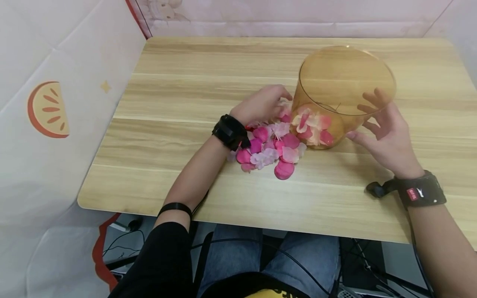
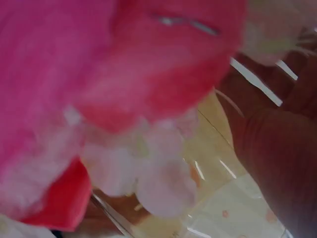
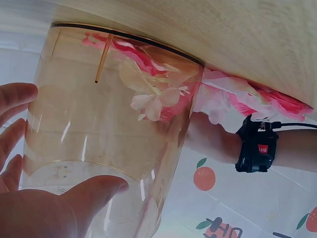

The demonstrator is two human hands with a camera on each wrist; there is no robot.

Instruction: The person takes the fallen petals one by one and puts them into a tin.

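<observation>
A clear amber container (image 1: 335,70) stands on the wooden table (image 1: 179,95) with pink and white petals (image 1: 313,126) in its bottom. More petals (image 1: 268,151) lie heaped on the table at its left foot. My left hand (image 1: 262,103) lies on this heap against the container's base, fingers curled down into the petals; the fingertips are hidden. The left wrist view is filled with blurred petals (image 2: 124,74). My right hand (image 1: 384,128) is at the container's right side with fingers spread. In the right wrist view the thumb (image 3: 99,191) touches the container (image 3: 99,124) wall.
White padded walls printed with orange slices (image 1: 48,109) close in the table at left and back. A black band with a camera (image 1: 231,132) sits on my left wrist, another (image 1: 421,192) on the right. Cables hang under the table's front edge.
</observation>
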